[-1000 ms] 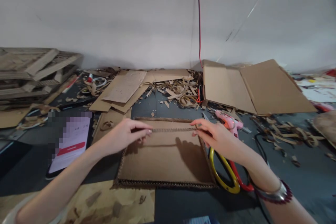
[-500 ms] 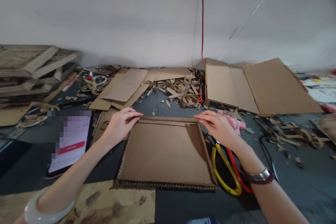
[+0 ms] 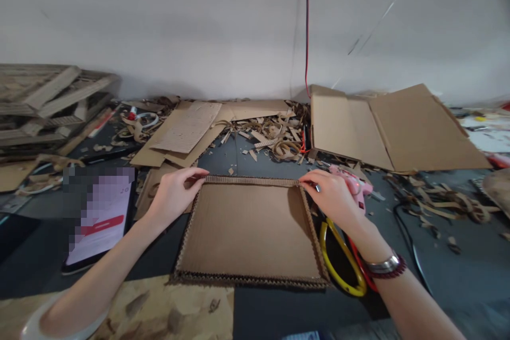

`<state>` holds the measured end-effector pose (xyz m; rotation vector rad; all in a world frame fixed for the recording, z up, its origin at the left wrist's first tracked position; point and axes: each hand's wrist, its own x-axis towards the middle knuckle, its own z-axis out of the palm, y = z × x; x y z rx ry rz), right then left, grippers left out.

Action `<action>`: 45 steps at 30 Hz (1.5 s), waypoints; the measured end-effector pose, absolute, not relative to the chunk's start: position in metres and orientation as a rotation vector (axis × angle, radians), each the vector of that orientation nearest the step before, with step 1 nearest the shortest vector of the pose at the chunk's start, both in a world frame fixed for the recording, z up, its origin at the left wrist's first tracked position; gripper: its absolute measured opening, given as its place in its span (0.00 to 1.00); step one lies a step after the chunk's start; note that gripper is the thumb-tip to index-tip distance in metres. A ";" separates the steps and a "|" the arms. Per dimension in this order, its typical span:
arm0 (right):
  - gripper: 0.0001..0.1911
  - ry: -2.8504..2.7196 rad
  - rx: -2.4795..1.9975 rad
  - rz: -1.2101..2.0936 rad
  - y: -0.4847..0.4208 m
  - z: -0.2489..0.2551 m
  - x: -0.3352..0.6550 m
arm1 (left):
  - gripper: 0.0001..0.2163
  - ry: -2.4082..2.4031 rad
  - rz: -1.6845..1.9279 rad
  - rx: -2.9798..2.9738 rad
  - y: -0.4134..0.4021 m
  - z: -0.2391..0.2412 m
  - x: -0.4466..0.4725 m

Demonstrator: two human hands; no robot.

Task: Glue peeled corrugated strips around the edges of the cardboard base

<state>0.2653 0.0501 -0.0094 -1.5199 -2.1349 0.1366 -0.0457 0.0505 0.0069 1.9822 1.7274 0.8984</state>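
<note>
Strip (image 3: 251,181) has moved back to the panel's (image 3: 249,234) 12 o'clock edge.
Left hand (image 3: 173,196) and right hand (image 3: 332,196) pinch its ends, fingers nearly closed, seemingly to keep it straight; the panel lies flat on the desk (image 3: 458,260).

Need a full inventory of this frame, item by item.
cardboard panel: 1, brown, centre
corrugated strip: 1, brown, along panel's far edge
scissors: 1, yellow and red handles, right of panel
glue gun: 1, pink, behind right hand
phone: 1, lit screen, left of panel
flattened box: 1, brown, back right
cardboard scraps: many, brown, back centre
cable: 1, red, hanging at back
left hand: fingers on strip's left end
right hand: pinching strip's right end
</note>
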 end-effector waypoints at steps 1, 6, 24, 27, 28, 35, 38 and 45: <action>0.09 -2.131 -1.522 0.121 0.050 -0.011 0.266 | 0.06 1.733 0.892 1.988 0.051 0.006 -0.046; 0.09 -2.118 -1.526 0.064 0.052 -0.015 0.267 | 0.08 1.793 0.861 2.083 0.051 0.001 -0.046; 0.11 -2.051 -1.564 0.028 0.050 -0.016 0.266 | 0.08 1.814 0.895 2.233 0.059 -0.007 -0.043; 0.11 -2.046 -1.568 0.033 0.051 -0.018 0.267 | 0.08 1.803 0.894 2.256 0.060 -0.008 -0.044; 0.11 -2.048 -1.565 0.035 0.051 -0.018 0.267 | 0.08 1.801 0.889 2.263 0.060 -0.008 -0.044; 0.11 -2.062 -1.542 0.030 0.052 -0.018 0.267 | 0.07 1.799 0.891 2.292 0.061 -0.009 -0.043; 0.11 -2.064 -1.541 0.021 0.052 -0.018 0.266 | 0.07 1.793 0.888 2.301 0.061 -0.009 -0.043; 0.10 -2.041 -1.560 0.009 0.052 -0.019 0.263 | 0.07 1.787 0.883 2.314 0.061 -0.011 -0.043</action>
